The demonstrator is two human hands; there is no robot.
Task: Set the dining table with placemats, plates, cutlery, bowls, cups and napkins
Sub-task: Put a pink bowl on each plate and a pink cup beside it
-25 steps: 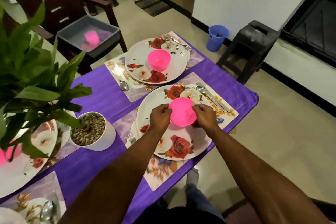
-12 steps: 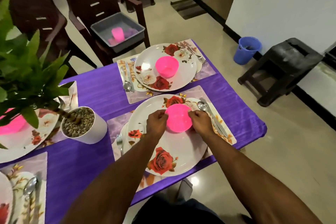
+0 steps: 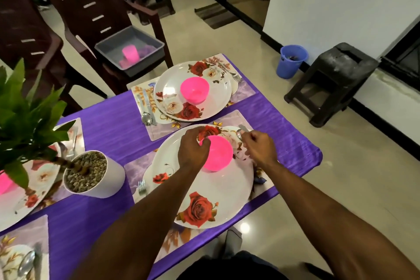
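Since the earlier frames my right hand [image 3: 259, 149] has let go of the round pink plastic bowl [image 3: 218, 154] and drifted off to its right, over the spoon end of the cutlery; its fingers are loosely curled, and I cannot tell whether they touch the metal spoon [image 3: 239, 134]. My left hand [image 3: 192, 150] stays on the bowl, fingers curled over its left rim, gripping it. The bowl sits on the upper middle of the big white rose-patterned plate [image 3: 200, 195].

I judge the work well along. That plate lies on a lilac floral placemat [image 3: 136, 167], with a fork [image 3: 142, 186] left of the plate and the spoon to its upper right. Beyond that plate, a second setting already has its plate, another pink bowl [image 3: 195, 90], knife and spoon at its left, fork at its right. Left of the plate, past a white potted plant [image 3: 95, 175], more placemats, plates and cutlery show in part.

No cups or napkins are on the purple tablecloth [image 3: 109, 125]. A pink plastic cup [image 3: 130, 53] waits in a grey tub [image 3: 150, 57] on the chair beyond the table, with something purple beside it, perhaps napkins. Those look to be what is left.
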